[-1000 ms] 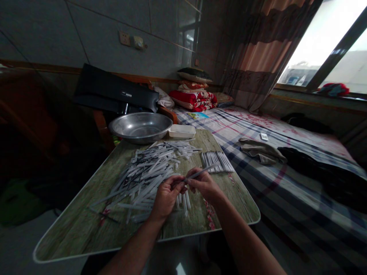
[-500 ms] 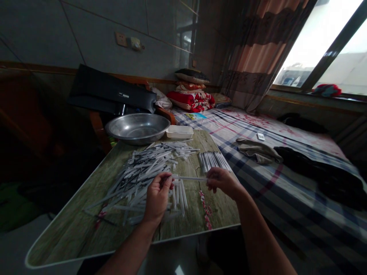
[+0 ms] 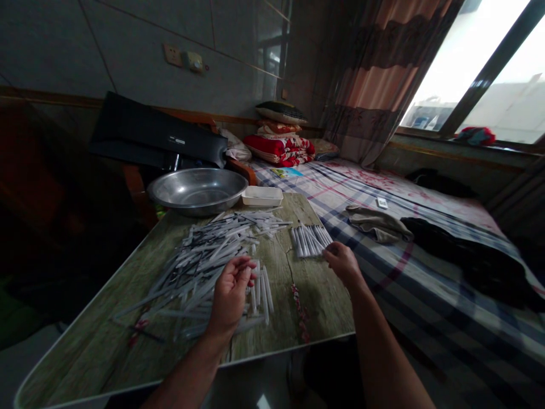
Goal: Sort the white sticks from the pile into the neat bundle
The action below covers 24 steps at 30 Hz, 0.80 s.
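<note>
A loose heap of thin grey-white sticks (image 3: 213,255) covers the middle of the wood-patterned table (image 3: 106,341). My left hand (image 3: 230,292) hovers at the heap's near right edge, palm up and fingers curled; whether it holds anything is unclear. Just under it lie a few white sticks (image 3: 260,289) side by side. My right hand (image 3: 340,260) is at the table's right edge. Its fingers are pinched on a white stick at the near end of a neat row of white sticks (image 3: 309,240).
A metal basin (image 3: 196,190) and a shallow white tray (image 3: 261,196) stand at the table's far end. A black case (image 3: 153,136) leans behind them. A bed with a checked sheet (image 3: 383,267), folded bedding (image 3: 283,149) and dark clothes (image 3: 464,250) lies along the right.
My hands have pulled apart. The right hand carried the stick from in front of me rightward and away to the neat row. The left hand stayed by the heap and turned palm up.
</note>
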Each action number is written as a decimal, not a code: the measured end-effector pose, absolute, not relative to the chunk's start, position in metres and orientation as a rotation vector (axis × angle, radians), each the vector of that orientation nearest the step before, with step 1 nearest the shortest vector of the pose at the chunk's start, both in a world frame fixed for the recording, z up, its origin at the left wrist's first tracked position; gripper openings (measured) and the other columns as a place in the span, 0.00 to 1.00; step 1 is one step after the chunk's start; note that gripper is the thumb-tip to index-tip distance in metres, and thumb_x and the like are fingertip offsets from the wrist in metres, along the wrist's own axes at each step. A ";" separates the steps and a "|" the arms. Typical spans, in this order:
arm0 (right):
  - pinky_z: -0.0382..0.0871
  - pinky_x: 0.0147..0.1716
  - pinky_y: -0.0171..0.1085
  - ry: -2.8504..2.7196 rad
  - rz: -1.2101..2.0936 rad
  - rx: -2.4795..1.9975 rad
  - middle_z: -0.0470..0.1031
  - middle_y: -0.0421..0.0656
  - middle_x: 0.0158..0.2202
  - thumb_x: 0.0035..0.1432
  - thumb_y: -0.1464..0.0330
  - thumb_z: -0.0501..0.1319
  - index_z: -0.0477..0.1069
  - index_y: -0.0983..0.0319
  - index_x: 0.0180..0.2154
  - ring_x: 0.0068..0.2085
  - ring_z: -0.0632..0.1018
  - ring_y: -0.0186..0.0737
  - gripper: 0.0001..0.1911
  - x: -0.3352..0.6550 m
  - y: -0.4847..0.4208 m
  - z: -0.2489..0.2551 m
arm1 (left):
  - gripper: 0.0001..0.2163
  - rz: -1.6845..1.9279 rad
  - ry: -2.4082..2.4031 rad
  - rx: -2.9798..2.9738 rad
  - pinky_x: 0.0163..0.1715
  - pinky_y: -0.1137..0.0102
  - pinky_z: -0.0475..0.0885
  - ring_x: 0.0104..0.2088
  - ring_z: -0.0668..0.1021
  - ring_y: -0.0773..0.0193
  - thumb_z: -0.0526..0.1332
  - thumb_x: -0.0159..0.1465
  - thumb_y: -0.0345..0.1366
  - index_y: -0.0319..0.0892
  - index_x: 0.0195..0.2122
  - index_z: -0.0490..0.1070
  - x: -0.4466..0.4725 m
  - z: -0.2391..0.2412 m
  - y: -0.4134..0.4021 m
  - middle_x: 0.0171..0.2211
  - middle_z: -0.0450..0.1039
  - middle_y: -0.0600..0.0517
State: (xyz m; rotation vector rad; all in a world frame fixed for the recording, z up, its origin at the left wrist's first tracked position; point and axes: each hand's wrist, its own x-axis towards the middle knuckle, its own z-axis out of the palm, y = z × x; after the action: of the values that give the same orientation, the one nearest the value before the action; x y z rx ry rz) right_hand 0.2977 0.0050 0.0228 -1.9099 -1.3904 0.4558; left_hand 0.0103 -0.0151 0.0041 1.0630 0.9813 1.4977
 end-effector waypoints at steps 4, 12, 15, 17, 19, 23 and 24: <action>0.64 0.30 0.35 -1.363 0.173 -2.167 0.78 0.49 0.30 0.54 0.65 0.58 0.74 0.64 0.31 0.33 0.78 0.43 0.10 0.309 0.016 0.012 | 0.08 1.452 0.993 1.095 0.27 0.73 0.70 0.27 0.74 0.68 0.63 0.58 0.37 0.42 0.39 0.72 0.009 0.004 -0.017 0.32 0.76 0.52; 0.64 0.34 0.38 -1.390 0.042 -2.371 0.80 0.55 0.38 0.58 0.65 0.56 0.76 0.66 0.36 0.40 0.79 0.50 0.13 0.299 0.025 0.007 | 0.07 1.399 1.021 1.135 0.28 0.73 0.70 0.26 0.74 0.68 0.63 0.59 0.38 0.42 0.37 0.72 0.006 -0.001 -0.019 0.30 0.76 0.52; 0.64 0.34 0.38 -1.393 0.065 -2.409 0.80 0.55 0.38 0.59 0.63 0.55 0.77 0.65 0.36 0.41 0.79 0.50 0.15 0.297 0.025 0.006 | 0.07 1.396 1.017 1.138 0.27 0.74 0.70 0.25 0.74 0.69 0.63 0.59 0.38 0.42 0.37 0.72 0.006 0.001 -0.020 0.29 0.76 0.52; 0.65 0.34 0.37 -1.375 0.090 -2.448 0.80 0.54 0.39 0.59 0.63 0.56 0.77 0.65 0.37 0.41 0.79 0.49 0.15 0.296 0.024 0.006 | 0.08 1.393 1.020 1.136 0.27 0.74 0.70 0.25 0.74 0.69 0.63 0.59 0.38 0.42 0.37 0.72 0.006 0.002 -0.019 0.29 0.76 0.52; 0.66 0.35 0.36 -1.344 0.121 -2.491 0.79 0.53 0.40 0.59 0.62 0.56 0.77 0.64 0.39 0.42 0.79 0.47 0.15 0.295 0.024 0.008 | 0.08 1.390 1.019 1.134 0.27 0.74 0.70 0.25 0.74 0.69 0.63 0.58 0.39 0.41 0.36 0.72 0.006 0.002 -0.018 0.29 0.76 0.52; 0.66 0.35 0.37 -1.319 0.155 -2.523 0.79 0.53 0.42 0.60 0.62 0.55 0.77 0.64 0.40 0.42 0.79 0.47 0.16 0.294 0.023 0.012 | 0.09 1.399 1.005 1.138 0.26 0.73 0.70 0.24 0.74 0.68 0.63 0.58 0.40 0.41 0.37 0.72 0.005 0.001 -0.018 0.29 0.76 0.52; 0.66 0.35 0.37 -1.325 0.153 -2.522 0.79 0.53 0.42 0.60 0.62 0.55 0.77 0.64 0.40 0.42 0.79 0.47 0.16 0.295 0.023 0.012 | 0.09 1.401 1.003 1.138 0.26 0.73 0.70 0.24 0.74 0.68 0.63 0.58 0.40 0.41 0.37 0.72 0.005 0.000 -0.018 0.29 0.76 0.52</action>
State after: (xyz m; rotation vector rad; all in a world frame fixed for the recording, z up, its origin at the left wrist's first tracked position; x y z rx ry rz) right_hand 0.2947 0.0229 0.0117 -2.5216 -1.3251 0.1532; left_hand 0.0048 -0.0178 0.0002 1.1383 1.0035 1.4014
